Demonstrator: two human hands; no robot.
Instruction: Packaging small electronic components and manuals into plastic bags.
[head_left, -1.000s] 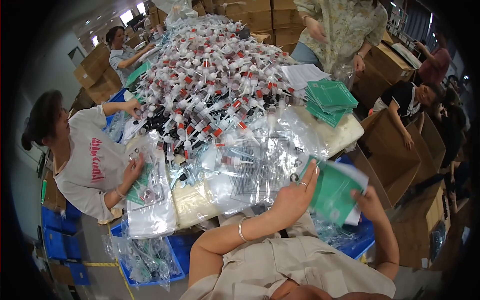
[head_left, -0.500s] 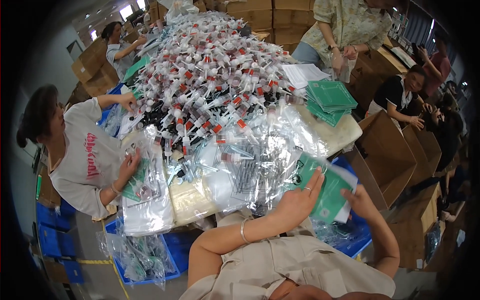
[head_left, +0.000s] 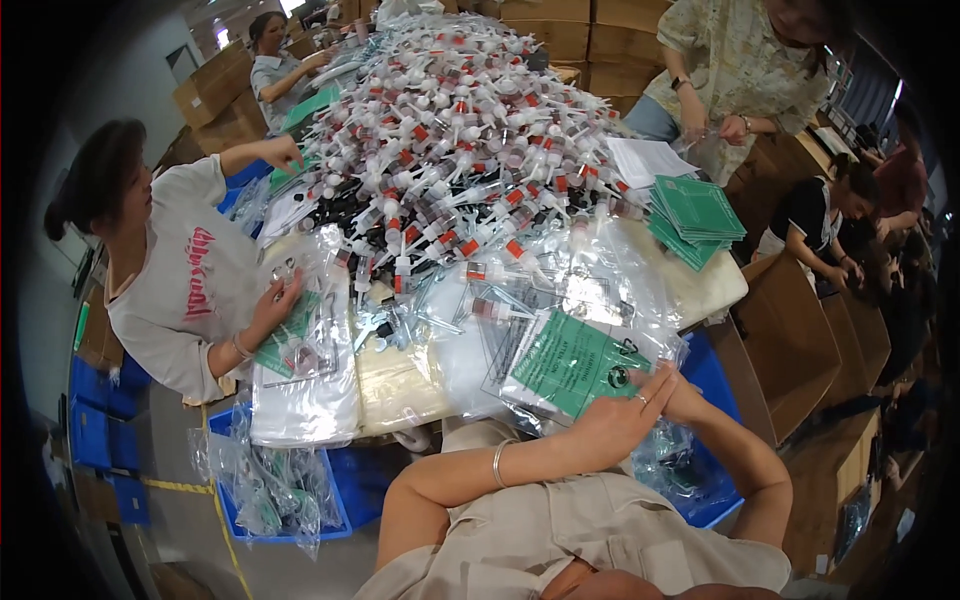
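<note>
A green printed booklet (head_left: 570, 362) with a white sheet along its edge is tilted over the clear plastic bags (head_left: 470, 372) at the table's near edge. My left hand (head_left: 622, 425) is closed at its near right corner, fingers pressed together. Against those fingertips sits my right hand (head_left: 685, 402), closed on the same corner; its fingertips are partly hidden. Just beyond the booklet lies a small bottle with a reddish label (head_left: 492, 309), among light-blue plastic sticks (head_left: 440, 318).
A big heap of small bottles with white nozzles (head_left: 470, 130) covers the table. Green booklets (head_left: 697, 215) are stacked at right. Blue bins (head_left: 340, 515) hold bagged items below. A co-worker at left (head_left: 175, 260) handles a bag; others stand around. Open cartons (head_left: 785, 340) stand at right.
The booklet has swung left and turned, now lying over the bags. My right hand has moved left to meet my left hand at its corner. The view has shifted slightly.
</note>
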